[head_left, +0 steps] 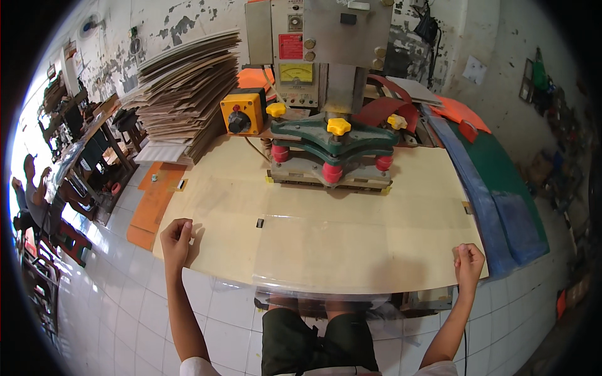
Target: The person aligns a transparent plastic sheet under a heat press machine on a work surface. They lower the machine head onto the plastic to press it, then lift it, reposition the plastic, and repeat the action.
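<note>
My left hand (177, 241) is closed above the left front part of a cream-coloured board (219, 188), thumb against the curled fingers. At the board's right front corner my right hand (469, 262) is closed too, fingers curled in. Whatever either hand may hold is too small or hidden to make out. Between them a clear plastic sheet (320, 250) lies on the board, its front edge hanging over. Beyond it stands a press head (332, 141) with green arms, yellow knobs and red spacers, its lower plate low over the board. A small black piece (259, 223) sits by the sheet's left edge.
A tall leaning stack of flat sheets (188, 94) rises at the back left. Beside the press are a yellow control box (243, 111) and a grey machine cabinet (295, 37). Orange board (153, 200) borders the left; blue sheeting (501, 219) borders the right. Someone sits far left.
</note>
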`<state>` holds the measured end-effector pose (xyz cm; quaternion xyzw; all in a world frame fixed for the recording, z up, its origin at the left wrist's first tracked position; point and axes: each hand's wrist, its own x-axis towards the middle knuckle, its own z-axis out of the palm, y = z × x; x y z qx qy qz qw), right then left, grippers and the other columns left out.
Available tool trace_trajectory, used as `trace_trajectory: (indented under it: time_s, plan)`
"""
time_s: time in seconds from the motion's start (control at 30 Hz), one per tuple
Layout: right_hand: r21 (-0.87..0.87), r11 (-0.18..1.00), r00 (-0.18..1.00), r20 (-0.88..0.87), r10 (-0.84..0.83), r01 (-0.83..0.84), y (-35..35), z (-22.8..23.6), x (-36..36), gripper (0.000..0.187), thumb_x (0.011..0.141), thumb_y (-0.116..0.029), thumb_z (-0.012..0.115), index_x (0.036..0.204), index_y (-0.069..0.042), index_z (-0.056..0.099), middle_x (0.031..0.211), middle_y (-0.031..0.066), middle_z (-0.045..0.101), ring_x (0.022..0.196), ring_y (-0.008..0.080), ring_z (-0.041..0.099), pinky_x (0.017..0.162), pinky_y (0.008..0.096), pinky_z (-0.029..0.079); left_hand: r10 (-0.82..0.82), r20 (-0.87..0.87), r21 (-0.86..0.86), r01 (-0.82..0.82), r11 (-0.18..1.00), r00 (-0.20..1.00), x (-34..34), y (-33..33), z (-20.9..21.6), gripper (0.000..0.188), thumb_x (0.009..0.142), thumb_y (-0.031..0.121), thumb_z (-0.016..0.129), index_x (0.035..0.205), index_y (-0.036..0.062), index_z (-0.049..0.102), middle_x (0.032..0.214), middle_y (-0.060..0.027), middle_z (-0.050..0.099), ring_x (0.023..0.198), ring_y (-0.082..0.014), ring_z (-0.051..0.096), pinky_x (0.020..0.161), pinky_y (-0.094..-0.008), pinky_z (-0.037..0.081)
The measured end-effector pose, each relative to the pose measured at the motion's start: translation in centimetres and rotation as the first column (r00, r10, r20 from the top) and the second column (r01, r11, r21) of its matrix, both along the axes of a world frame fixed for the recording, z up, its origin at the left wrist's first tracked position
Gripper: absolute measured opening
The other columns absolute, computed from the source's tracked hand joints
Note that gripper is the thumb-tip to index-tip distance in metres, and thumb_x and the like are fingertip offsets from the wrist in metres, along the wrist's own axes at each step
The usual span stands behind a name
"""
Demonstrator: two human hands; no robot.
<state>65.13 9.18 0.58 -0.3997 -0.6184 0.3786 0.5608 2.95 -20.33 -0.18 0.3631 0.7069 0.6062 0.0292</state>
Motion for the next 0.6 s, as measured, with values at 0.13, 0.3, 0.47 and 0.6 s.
trace_trajectory:
  time_s: [0.13,0.3,0.47,0.6]
  plan:
    - [-0.003,1.0,1.0,0.026,-0.01,0.01,-0.12,0.22,-0.06,0.031,0.099,-0.023,0.066,0.077,-0.002,0.058,0.064,-0.0005,0.054,0.053,0.0032,0.041,0.049,0.0202,0.031,0.007,0.028,0.021,-0.007,1.0,1.0,-0.38,-0.17,-0.22,0.023,0.097,0.018,0.065,0.096,-0.0045,0.069,0.073,-0.0014,0.064,0.064,-0.0067,0.055,0.058,-0.0232,0.042]
    - [-0.008,1.0,0.999,0.023,-0.023,0.023,-0.37,0.44,-0.51,0.033,0.099,-0.023,0.066,0.076,-0.002,0.056,0.063,-0.0004,0.052,0.053,0.0031,0.04,0.049,0.0201,0.031,0.028,0.023,0.026,-0.029,0.999,0.999,-0.52,-0.42,-0.25,0.024,0.098,0.02,0.066,0.094,-0.0037,0.069,0.072,0.0001,0.062,0.062,-0.006,0.053,0.057,-0.0226,0.041]
    - [-0.01,1.0,1.0,-0.008,0.026,-0.026,0.06,0.03,-0.01,0.033,0.1,-0.021,0.065,0.075,-0.003,0.054,0.063,-0.0001,0.052,0.054,0.0035,0.039,0.051,0.0207,0.031,0.027,0.013,0.033,-0.027,0.999,1.0,-0.22,-0.35,-0.13,0.025,0.098,0.021,0.066,0.094,-0.0037,0.069,0.071,0.0001,0.061,0.062,-0.0061,0.052,0.056,-0.0228,0.04]
    - [-0.02,1.0,1.0,0.005,0.015,-0.015,0.15,-0.11,0.1,0.032,0.1,-0.02,0.065,0.075,-0.002,0.055,0.063,-0.0001,0.052,0.053,0.0038,0.04,0.051,0.0207,0.031,0.035,0.022,0.029,-0.035,0.999,0.999,-0.46,-0.29,-0.45,0.024,0.098,0.021,0.065,0.094,-0.0031,0.069,0.069,0.001,0.059,0.06,-0.0057,0.051,0.056,-0.0226,0.04]
